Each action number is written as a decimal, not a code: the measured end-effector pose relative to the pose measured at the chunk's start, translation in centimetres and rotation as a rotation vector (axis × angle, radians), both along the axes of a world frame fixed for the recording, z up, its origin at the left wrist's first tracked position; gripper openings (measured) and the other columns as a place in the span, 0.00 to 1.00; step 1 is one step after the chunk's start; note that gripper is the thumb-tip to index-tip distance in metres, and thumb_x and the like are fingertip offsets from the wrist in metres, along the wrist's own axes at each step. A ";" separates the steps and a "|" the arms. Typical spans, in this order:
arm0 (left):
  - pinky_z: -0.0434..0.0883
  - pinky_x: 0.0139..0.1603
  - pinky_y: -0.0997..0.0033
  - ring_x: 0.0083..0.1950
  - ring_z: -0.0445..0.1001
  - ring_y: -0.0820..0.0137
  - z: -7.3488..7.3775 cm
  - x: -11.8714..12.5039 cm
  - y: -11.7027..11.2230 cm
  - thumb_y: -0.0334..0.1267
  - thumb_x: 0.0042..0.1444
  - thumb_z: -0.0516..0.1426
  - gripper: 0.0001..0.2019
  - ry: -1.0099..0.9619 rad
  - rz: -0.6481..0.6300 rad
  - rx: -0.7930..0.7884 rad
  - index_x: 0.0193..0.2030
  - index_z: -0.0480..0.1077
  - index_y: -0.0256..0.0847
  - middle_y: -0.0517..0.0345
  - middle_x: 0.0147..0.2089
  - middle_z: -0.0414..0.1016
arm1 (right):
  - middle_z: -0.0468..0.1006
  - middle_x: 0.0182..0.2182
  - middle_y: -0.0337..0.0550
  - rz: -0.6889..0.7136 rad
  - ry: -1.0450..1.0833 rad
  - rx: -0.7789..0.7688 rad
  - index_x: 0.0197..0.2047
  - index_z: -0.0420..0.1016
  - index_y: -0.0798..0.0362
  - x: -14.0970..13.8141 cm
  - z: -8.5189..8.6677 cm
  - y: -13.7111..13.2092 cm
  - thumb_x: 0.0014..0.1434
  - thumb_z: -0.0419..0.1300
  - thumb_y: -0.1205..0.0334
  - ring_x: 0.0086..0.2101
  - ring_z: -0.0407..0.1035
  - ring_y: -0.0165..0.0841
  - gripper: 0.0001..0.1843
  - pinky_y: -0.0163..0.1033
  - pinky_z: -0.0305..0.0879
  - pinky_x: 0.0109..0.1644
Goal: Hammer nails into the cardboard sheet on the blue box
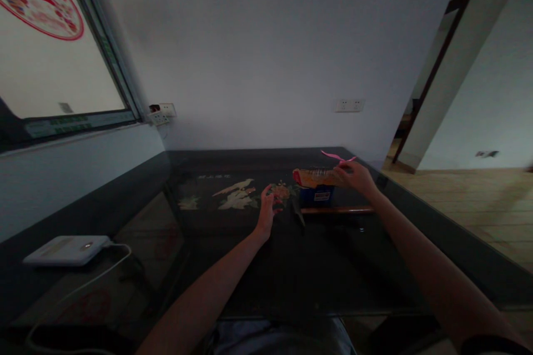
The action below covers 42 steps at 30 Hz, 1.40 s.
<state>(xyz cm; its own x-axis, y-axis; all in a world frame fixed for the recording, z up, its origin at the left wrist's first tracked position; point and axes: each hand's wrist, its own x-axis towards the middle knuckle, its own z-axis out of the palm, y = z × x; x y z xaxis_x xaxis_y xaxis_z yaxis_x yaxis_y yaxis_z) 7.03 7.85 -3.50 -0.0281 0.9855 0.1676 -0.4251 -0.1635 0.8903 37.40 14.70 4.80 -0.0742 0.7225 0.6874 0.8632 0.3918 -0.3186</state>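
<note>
My right hand (355, 176) reaches over a dark glass table (250, 266) and rests on an orange-and-red flat packet (313, 177). The packet lies on top of a small blue box (316, 195). A pink strip (335, 156) sticks up by the fingers of that hand, which are curled on the packet's end. My left hand (266, 209) hovers to the left of the box, fingers loosely apart and holding nothing. A dark slim object (298, 214) lies between the two hands. A brown wooden stick (337, 210) lies just in front of the box.
A white device (66, 248) with a white cable (104, 272) sits at the table's left edge. A window (50, 66) with a red sticker is on the left wall, with power sockets (162, 113) beside it. A doorway (420, 105) opens to the right.
</note>
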 end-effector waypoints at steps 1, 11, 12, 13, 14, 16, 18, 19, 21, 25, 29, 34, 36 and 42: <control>0.69 0.34 0.73 0.40 0.69 0.71 0.0 0.0 0.0 0.50 0.56 0.51 0.22 0.003 0.000 0.001 0.57 0.56 0.51 0.54 0.46 0.66 | 0.76 0.40 0.55 0.043 -0.104 -0.065 0.41 0.74 0.58 0.4 -0.2 0.6 0.52 0.56 0.45 0.42 0.69 0.44 0.25 0.46 0.62 0.47; 0.69 0.35 0.74 0.41 0.68 0.71 -0.3 0.0 0.0 0.49 0.57 0.50 0.19 0.027 -0.025 0.013 0.54 0.58 0.49 0.53 0.47 0.65 | 0.51 0.62 0.60 0.090 -0.489 -0.526 0.65 0.49 0.58 -1.3 -1.4 3.4 0.38 0.64 0.41 0.59 0.46 0.56 0.56 0.61 0.46 0.58; 0.69 0.35 0.74 0.41 0.68 0.71 -0.3 0.0 0.0 0.49 0.57 0.50 0.19 0.034 -0.023 0.011 0.54 0.59 0.49 0.53 0.47 0.65 | 0.52 0.62 0.60 0.086 -0.487 -0.532 0.64 0.50 0.58 -1.3 -1.5 3.4 0.38 0.64 0.41 0.59 0.47 0.56 0.55 0.62 0.46 0.57; 0.69 0.35 0.74 0.41 0.69 0.71 -0.2 0.0 0.0 0.49 0.57 0.51 0.19 0.041 -0.022 0.009 0.54 0.59 0.49 0.53 0.47 0.65 | 0.54 0.61 0.61 0.083 -0.485 -0.531 0.64 0.51 0.57 -1.3 -1.6 3.5 0.39 0.64 0.40 0.58 0.49 0.56 0.54 0.63 0.47 0.57; 0.69 0.35 0.74 0.41 0.69 0.71 -0.2 0.0 -0.1 0.49 0.56 0.51 0.19 0.049 -0.023 0.008 0.54 0.59 0.49 0.53 0.47 0.66 | 0.56 0.60 0.60 0.080 -0.482 -0.524 0.64 0.52 0.57 -1.3 -1.7 3.5 0.39 0.63 0.40 0.57 0.50 0.56 0.53 0.63 0.47 0.57; 0.69 0.35 0.75 0.41 0.69 0.71 -0.1 0.1 -0.1 0.50 0.56 0.51 0.20 0.068 -0.029 0.006 0.54 0.59 0.49 0.53 0.47 0.66 | 0.58 0.59 0.59 0.079 -0.483 -0.506 0.63 0.53 0.55 -1.2 -1.9 3.6 0.39 0.62 0.38 0.56 0.52 0.56 0.52 0.62 0.49 0.56; 0.69 0.34 0.75 0.41 0.69 0.71 -0.1 0.0 -0.1 0.50 0.56 0.50 0.21 0.086 -0.035 0.008 0.55 0.59 0.48 0.52 0.47 0.65 | 0.59 0.59 0.58 0.079 -0.492 -0.500 0.62 0.54 0.54 -1.2 -2.0 3.8 0.39 0.61 0.36 0.56 0.53 0.55 0.53 0.61 0.51 0.55; 0.69 0.34 0.75 0.41 0.69 0.71 -0.1 0.0 -0.1 0.51 0.56 0.50 0.21 0.094 -0.038 0.012 0.55 0.58 0.47 0.52 0.47 0.65 | 0.59 0.58 0.57 0.078 -0.495 -0.500 0.62 0.54 0.54 -1.3 -2.0 3.9 0.38 0.61 0.35 0.55 0.54 0.55 0.53 0.61 0.52 0.55; 0.69 0.34 0.76 0.41 0.68 0.71 -0.1 -0.1 0.0 0.51 0.57 0.50 0.21 0.104 -0.046 0.026 0.55 0.58 0.46 0.52 0.47 0.65 | 0.60 0.58 0.58 0.088 -0.498 -0.505 0.62 0.54 0.54 -1.7 -1.9 4.3 0.37 0.61 0.34 0.55 0.55 0.55 0.54 0.60 0.52 0.54; 0.69 0.33 0.76 0.40 0.68 0.72 -0.2 -0.2 0.2 0.49 0.58 0.49 0.20 0.122 -0.043 0.044 0.54 0.59 0.45 0.52 0.46 0.65 | 0.59 0.58 0.58 0.124 -0.495 -0.504 0.61 0.55 0.55 -3.9 -1.7 5.1 0.37 0.62 0.34 0.54 0.55 0.53 0.53 0.56 0.53 0.55; 0.68 0.35 0.75 0.41 0.69 0.72 0.2 -0.7 0.9 0.46 0.59 0.48 0.18 0.181 0.036 0.061 0.53 0.60 0.42 0.51 0.47 0.65 | 0.58 0.58 0.57 0.151 -0.490 -0.491 0.61 0.55 0.53 -7.2 -1.8 6.1 0.37 0.61 0.33 0.54 0.55 0.53 0.53 0.57 0.52 0.55; 0.67 0.45 0.70 0.46 0.68 0.70 1.8 -2.8 2.1 0.41 0.61 0.46 0.14 0.430 0.282 0.213 0.51 0.61 0.39 0.50 0.47 0.67 | 0.57 0.59 0.57 0.209 -0.479 -0.474 0.62 0.53 0.52 -11.6 -1.9 6.2 0.38 0.61 0.33 0.55 0.54 0.52 0.53 0.57 0.53 0.54; 0.65 0.49 0.67 0.48 0.67 0.68 2.8 -3.6 2.2 0.40 0.60 0.47 0.13 0.556 0.406 0.348 0.49 0.62 0.38 0.50 0.47 0.67 | 0.57 0.59 0.57 0.238 -0.478 -0.468 0.62 0.54 0.52 -13.1 -1.8 5.8 0.38 0.62 0.35 0.55 0.54 0.51 0.52 0.55 0.53 0.54; 0.64 0.51 0.64 0.47 0.67 0.68 5.4 -5.1 1.8 0.33 0.57 0.50 0.15 0.783 0.590 0.587 0.51 0.61 0.37 0.49 0.46 0.66 | 0.59 0.58 0.54 0.329 -0.499 -0.437 0.61 0.55 0.50 -16.3 -1.3 2.8 0.38 0.64 0.37 0.55 0.54 0.48 0.51 0.53 0.53 0.55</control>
<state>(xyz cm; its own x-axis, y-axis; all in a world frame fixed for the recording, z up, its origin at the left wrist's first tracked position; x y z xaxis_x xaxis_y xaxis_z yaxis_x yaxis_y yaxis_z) 1.97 9.61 1.87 -0.1455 0.6174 0.7731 0.4938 -0.6318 0.5975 21.09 17.47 3.46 -0.5626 0.8090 0.1700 0.8059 0.5826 -0.1056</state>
